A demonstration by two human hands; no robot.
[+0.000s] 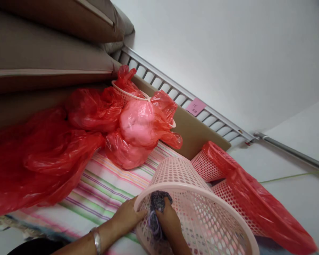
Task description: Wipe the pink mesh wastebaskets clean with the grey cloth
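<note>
At five o'clock the pink basket (199, 212) lies tilted, the left hand (128, 214) clamping fingers on its rim at nine, the right hand (171, 220) closed round a dark cloth (156, 204) inside; that one-sided hold might let it roll if pushed.

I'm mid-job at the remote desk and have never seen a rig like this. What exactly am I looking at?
There's no machine here: these are a person's bare hands, and the single picture comes from a camera worn on their head, looking forward and down. The left hand grips the rim of a pink basket, whose mouth is tipped toward the camera. The right hand holds a dark cloth inside that rim. Underneath is a striped sheet. Beyond it sit bulging red bags; to the right, red plastic partly covers more baskets.
</note>
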